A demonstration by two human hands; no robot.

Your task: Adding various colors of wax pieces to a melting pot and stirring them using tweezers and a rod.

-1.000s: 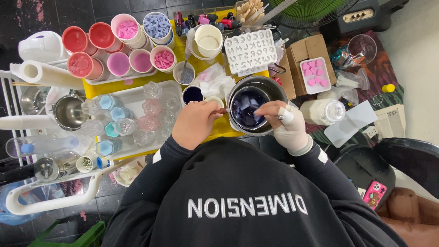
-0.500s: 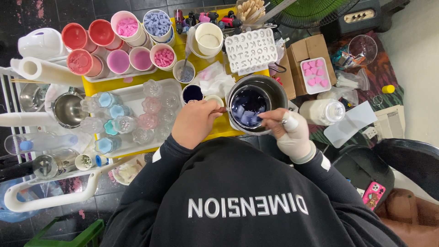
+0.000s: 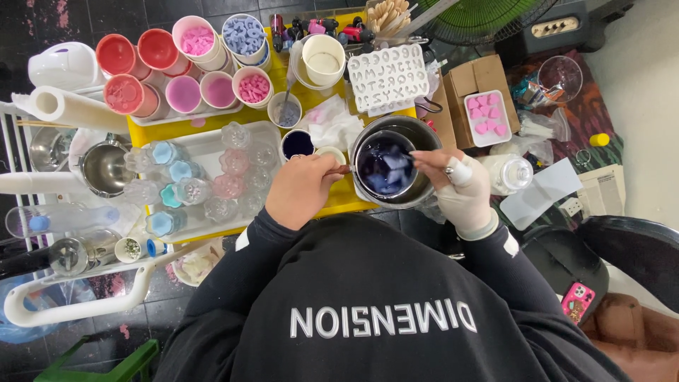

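The pot [image 3: 396, 170] is the landmark. Straight above it the way in is open; only the left hand [image 3: 300, 189], at its left rim, and the right hand [image 3: 456, 185], over its right rim, crowd the mouth. Left of the pot, two small cups [image 3: 297, 143] stand just beside it, and beyond them a tray [image 3: 212, 145] packed with clear moulds blocks any low pass. Behind the pot lie crumpled tissue [image 3: 332, 127] and a letter mould [image 3: 387, 76], near together, with a white cup [image 3: 323, 60] further back. Right of the pot a bottle [image 3: 509, 173] and a cardboard box [image 3: 474, 92] close that side. A narrow strip of yellow table [image 3: 339, 201] in front of the pot is bare.
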